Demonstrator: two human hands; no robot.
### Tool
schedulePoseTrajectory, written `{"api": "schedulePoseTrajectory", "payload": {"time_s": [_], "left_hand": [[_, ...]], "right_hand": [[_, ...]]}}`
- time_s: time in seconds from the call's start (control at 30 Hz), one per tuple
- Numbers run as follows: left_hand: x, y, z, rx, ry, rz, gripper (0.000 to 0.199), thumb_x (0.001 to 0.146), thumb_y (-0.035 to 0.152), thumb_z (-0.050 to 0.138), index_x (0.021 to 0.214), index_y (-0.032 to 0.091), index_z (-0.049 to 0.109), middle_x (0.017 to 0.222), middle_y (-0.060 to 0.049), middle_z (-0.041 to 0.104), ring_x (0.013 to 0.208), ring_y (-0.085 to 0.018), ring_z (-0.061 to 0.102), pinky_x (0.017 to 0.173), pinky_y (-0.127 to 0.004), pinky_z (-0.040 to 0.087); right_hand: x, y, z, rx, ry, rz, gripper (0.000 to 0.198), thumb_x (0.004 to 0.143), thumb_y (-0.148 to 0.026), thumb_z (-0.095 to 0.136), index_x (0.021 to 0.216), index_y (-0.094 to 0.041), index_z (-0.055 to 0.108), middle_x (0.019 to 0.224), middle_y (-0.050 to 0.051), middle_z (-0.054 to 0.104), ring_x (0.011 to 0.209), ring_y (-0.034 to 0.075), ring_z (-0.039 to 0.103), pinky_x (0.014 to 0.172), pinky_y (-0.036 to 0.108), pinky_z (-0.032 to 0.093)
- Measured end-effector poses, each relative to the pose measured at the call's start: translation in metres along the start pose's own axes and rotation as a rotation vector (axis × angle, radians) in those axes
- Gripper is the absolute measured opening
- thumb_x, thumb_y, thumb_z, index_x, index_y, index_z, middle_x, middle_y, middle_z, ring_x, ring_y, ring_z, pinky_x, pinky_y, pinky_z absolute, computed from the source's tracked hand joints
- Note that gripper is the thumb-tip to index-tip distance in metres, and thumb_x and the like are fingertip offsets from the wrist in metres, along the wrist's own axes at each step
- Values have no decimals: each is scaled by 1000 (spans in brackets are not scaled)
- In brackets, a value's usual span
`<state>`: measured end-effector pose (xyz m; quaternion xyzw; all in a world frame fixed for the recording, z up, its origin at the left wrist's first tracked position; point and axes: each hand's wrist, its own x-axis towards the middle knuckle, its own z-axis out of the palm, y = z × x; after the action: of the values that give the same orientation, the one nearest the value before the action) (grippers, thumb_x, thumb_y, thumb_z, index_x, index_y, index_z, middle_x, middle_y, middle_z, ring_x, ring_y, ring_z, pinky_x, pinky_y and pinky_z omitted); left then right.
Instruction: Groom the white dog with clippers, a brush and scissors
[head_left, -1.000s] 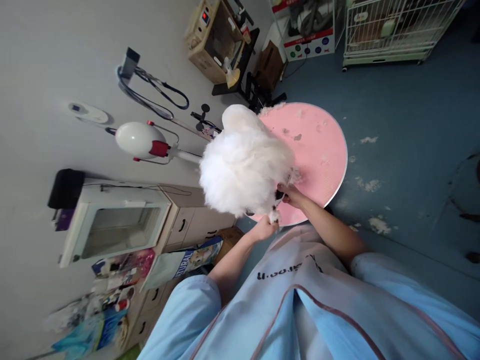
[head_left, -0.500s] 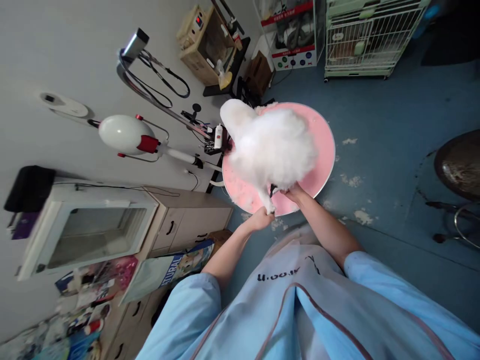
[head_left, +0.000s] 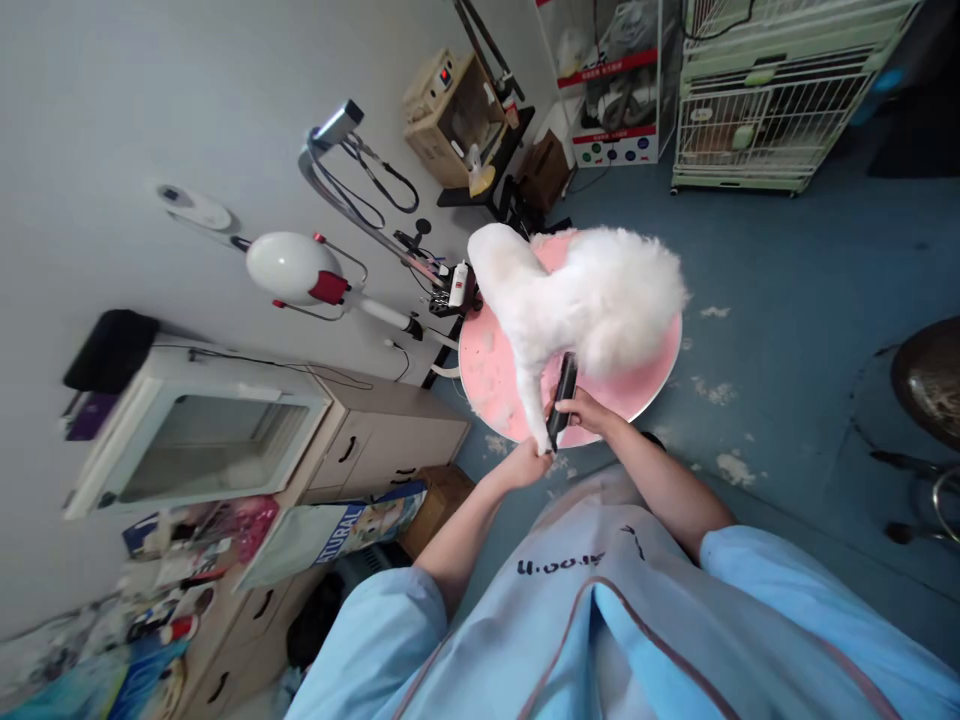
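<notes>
A white fluffy dog [head_left: 615, 300] stands on a round pink grooming table [head_left: 491, 385], its body turned so that no face shows. My left hand [head_left: 527, 463] is closed around the paw end of one leg [head_left: 531, 395], which stretches toward me past the table's near rim. My right hand [head_left: 587, 410] grips a black hair clipper [head_left: 564, 395] just right of that leg. One end of the clipper is near the paw; I cannot tell whether it touches the fur.
A metal grooming arm [head_left: 334, 130] with hanging loops and a white-and-red lamp-like device [head_left: 292, 268] reach out on the left. A white clipper-like tool [head_left: 458, 285] sits in a black holder by the table. Tufts of fur [head_left: 735, 467] lie on the floor. A cage [head_left: 765, 130] stands behind.
The clipper, mostly hidden before, now shows along its length beside the leg, and my right hand has turned. The dog's leg appears longer and straighter. The whole view has shifted.
</notes>
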<state>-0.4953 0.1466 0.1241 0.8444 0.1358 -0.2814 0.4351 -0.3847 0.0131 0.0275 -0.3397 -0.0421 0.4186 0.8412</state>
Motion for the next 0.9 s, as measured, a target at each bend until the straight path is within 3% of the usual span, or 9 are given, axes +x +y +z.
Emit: {"api": "schedulePoseTrajectory", "payload": {"time_s": [0.07,0.17,0.23,0.37,0.5,0.7,0.9], "left_hand": [[-7,-2,4,48,1,-11,19,64,1,49,72,18,48,64,5,43,66,-12,43,64,-23,37],[-17,-2,12,98,-2,-53,22,66,-2,45,67,19,42,64,5,43,65,-11,41,66,-24,36],[-23,-1,17,104,13,-77,22,67,-3,45,70,19,43,67,5,45,67,-12,42,69,-25,37],[-33,4,23,126,66,-128,24,68,-4,47,73,19,44,72,4,47,72,-13,43,74,-26,38],[-41,5,25,144,63,-172,24,69,-4,46,74,19,45,73,3,47,75,-15,44,76,-28,38],[-44,8,28,135,58,-192,17,69,2,45,73,19,44,71,3,43,73,-13,40,73,-26,36],[-46,12,24,87,83,-191,8,73,17,51,73,19,43,70,3,41,71,-12,38,69,-25,35]], "right_hand": [[7,-8,-9,59,70,-41,34,55,-31,77,80,-23,56,72,0,70,52,11,53,37,18,20],[20,-23,-19,255,308,-217,22,68,-36,69,77,-25,52,79,0,68,61,12,54,40,19,29],[26,-26,-17,321,337,-246,18,69,-31,67,77,-26,51,82,-1,67,66,12,54,45,19,35],[27,-15,-2,329,218,-179,25,59,-22,70,77,-24,54,80,-2,68,72,13,57,52,20,38],[26,-9,-6,291,69,-107,27,56,-21,72,80,-22,58,86,2,74,73,15,60,56,23,40],[43,-8,-5,513,176,-178,22,62,-23,68,80,-23,56,71,-3,70,59,11,56,52,22,37],[54,1,10,298,-39,31,25,55,-11,71,76,-20,58,57,-5,63,46,9,50,43,22,31]]}}
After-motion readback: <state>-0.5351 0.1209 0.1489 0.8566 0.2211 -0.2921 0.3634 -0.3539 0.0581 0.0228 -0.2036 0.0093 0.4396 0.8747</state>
